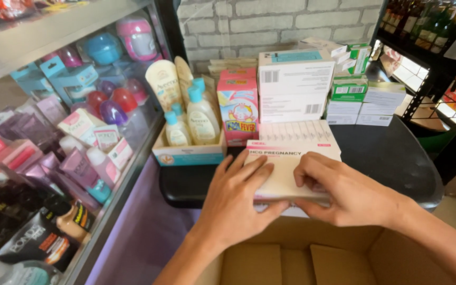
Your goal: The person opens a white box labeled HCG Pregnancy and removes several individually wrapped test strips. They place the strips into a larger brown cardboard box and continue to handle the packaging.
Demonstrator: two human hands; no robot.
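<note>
A flat pale-pink and white carton point(283, 166) lies at the near edge of a round black table point(391, 158), over an open brown cardboard box point(312, 258). My left hand point(236, 198) rests on the carton's left end, fingers spread over its top and thumb under its front edge. My right hand point(341, 192) grips the right end, fingers curled over the top. A second similar white and pink carton point(296, 132) lies just behind it.
On the table stand a tray of cream lotion bottles with teal caps point(191, 124), a pink box point(237, 105), stacked white cartons point(296, 84) and green-and-white boxes point(349, 87). A glass cabinet of cosmetics point(69, 148) fills the left. A brick wall stands behind.
</note>
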